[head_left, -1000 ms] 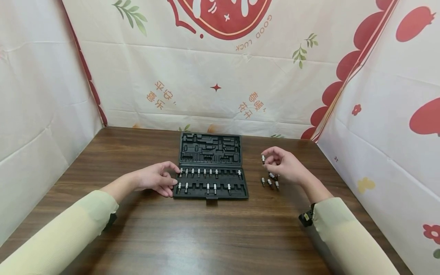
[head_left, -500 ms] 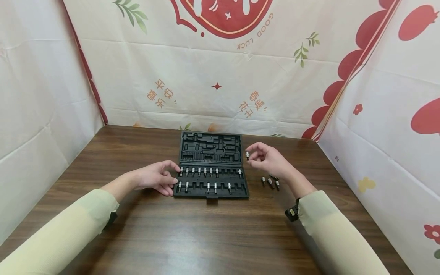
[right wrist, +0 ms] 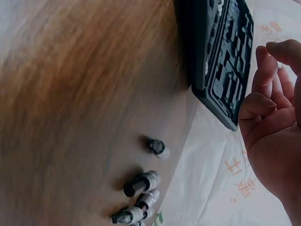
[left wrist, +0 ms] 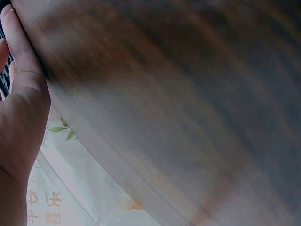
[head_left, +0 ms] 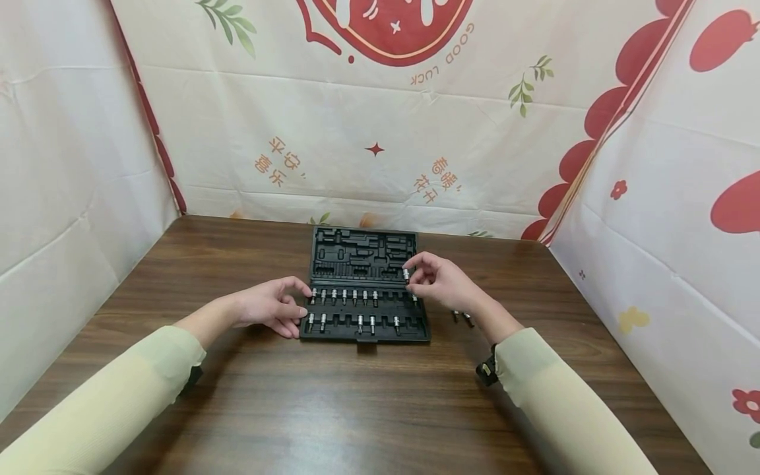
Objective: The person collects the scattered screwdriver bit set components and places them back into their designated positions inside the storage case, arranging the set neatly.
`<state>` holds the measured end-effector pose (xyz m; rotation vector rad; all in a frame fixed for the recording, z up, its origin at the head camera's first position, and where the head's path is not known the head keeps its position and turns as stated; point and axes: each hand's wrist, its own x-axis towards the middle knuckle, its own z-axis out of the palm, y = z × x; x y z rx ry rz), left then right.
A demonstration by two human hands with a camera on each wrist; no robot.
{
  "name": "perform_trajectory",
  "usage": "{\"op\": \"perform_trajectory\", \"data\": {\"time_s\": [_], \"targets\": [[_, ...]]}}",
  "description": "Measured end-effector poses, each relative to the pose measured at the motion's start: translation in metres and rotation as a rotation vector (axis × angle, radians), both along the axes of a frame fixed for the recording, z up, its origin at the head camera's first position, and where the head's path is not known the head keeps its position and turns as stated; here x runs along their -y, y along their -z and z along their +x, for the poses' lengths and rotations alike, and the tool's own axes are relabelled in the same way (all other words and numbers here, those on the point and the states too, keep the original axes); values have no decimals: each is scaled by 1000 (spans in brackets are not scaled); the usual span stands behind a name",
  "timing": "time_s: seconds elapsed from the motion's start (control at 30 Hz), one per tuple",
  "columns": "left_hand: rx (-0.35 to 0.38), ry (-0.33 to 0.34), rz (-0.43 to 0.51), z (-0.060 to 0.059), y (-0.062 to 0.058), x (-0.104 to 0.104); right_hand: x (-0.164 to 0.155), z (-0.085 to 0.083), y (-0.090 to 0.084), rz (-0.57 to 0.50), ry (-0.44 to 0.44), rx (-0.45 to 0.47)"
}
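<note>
An open black socket case (head_left: 380, 338) lies on the table, its lid (head_left: 363, 254) folded back. Silver bit sockets (head_left: 344, 297) stand in its two rows, with unfilled slots between some of them. At the case's left edge, my left hand (head_left: 272, 307) holds the rim, thumb and index finger touching it near the end sockets. My right hand (head_left: 442, 280) pinches a bit socket (head_left: 406, 275) between thumb and index finger, above the case's right side. In the right wrist view this socket is almost wholly hidden by the fingers.
Several loose bit sockets (right wrist: 149, 180) lie on the table (head_left: 356, 409) right of the case, partly hidden under my right forearm in the head view. A printed cloth (head_left: 332, 112) hangs behind the table and along both sides.
The right hand has carried the bit socket leftward, from near the loose pile to above the right part of the case. The left hand has stayed at the case's edge.
</note>
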<state>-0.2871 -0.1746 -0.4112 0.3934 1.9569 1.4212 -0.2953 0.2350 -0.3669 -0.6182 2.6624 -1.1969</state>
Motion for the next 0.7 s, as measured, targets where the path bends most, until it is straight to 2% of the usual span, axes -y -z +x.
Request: {"op": "perform_trajectory", "data": {"time_s": [0.27, 0.5, 0.7], "targets": [[1, 0, -1, 0, 0, 0, 10, 0, 9, 17, -11, 45], [5, 1, -2, 1, 0, 0, 18, -1, 17, 47, -46, 53], [6, 2, -1, 1, -1, 0, 24, -2, 20, 60, -42, 52]]}}
